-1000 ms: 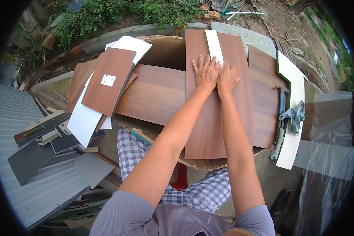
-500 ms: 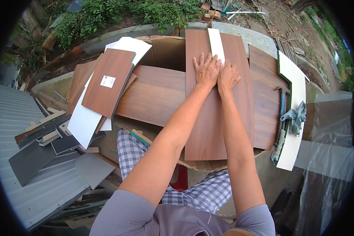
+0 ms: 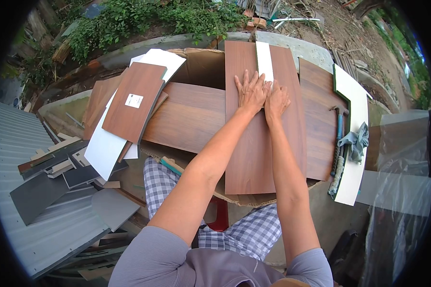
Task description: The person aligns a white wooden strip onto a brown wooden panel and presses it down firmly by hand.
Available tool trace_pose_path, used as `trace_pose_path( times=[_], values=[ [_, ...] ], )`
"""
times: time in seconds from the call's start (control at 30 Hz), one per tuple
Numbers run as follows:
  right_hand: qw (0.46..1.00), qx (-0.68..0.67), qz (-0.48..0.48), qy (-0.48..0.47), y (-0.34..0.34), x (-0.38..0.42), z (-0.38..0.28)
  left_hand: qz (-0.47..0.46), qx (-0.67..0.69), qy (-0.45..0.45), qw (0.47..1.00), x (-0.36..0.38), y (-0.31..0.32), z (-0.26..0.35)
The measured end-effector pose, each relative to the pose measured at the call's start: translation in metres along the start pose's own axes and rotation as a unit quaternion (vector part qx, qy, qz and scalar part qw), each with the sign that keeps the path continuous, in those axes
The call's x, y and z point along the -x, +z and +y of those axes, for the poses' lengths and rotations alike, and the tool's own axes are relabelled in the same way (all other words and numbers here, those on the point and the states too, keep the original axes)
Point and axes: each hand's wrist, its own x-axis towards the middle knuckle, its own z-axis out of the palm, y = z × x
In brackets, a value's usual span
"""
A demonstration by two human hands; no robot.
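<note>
Both your hands, left hand (image 3: pixel 252 94) with fingers spread and right hand (image 3: pixel 277 101) just beside it with fingers bent, rest over the white strip (image 3: pixel 264 60), which lies on the brown board (image 3: pixel 254 158); whether the right one grips it, I cannot tell. Since a second ago the strip's far end has swung slightly right, so it seems to run straighter along your board.

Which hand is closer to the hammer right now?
Right. The right hand is over the brown board, to the left of the hammer; the left hand is on its far side, farther from the hammer.
</note>
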Motion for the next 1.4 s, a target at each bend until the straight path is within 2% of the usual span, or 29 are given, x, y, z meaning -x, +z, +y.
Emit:
trace_pose_path(
  times=[0.1, 0.2, 0.43, 0.57, 0.97, 1.4],
  values=[
    [0.999, -0.039, 0.009, 0.006, -0.016, 0.024, 0.007, 0.042, 0.017, 0.022, 0.999, 0.028, -0.002, 0.011],
    [0.997, -0.072, 0.014, 0.007, -0.042, 0.059, 0.015, 0.036, 0.032, 0.016, 0.999, 0.066, -0.010, 0.029],
    [0.998, -0.052, -0.005, 0.032, -0.106, 0.162, 0.052, -0.023, 0.042, 0.002, 0.999, 0.179, -0.031, 0.076],
    [0.997, -0.061, -0.011, 0.046, -0.129, 0.196, 0.062, -0.054, 0.048, 0.003, 0.997, 0.218, -0.040, 0.092],
    [1.000, -0.014, 0.018, 0.010, -0.113, 0.187, 0.073, -0.045, 0.009, -0.014, 0.999, 0.214, -0.028, 0.091],
    [0.999, 0.004, 0.041, -0.011, -0.091, 0.146, 0.070, -0.016, -0.005, -0.031, 0.999, 0.173, -0.011, 0.083]
  ],
)
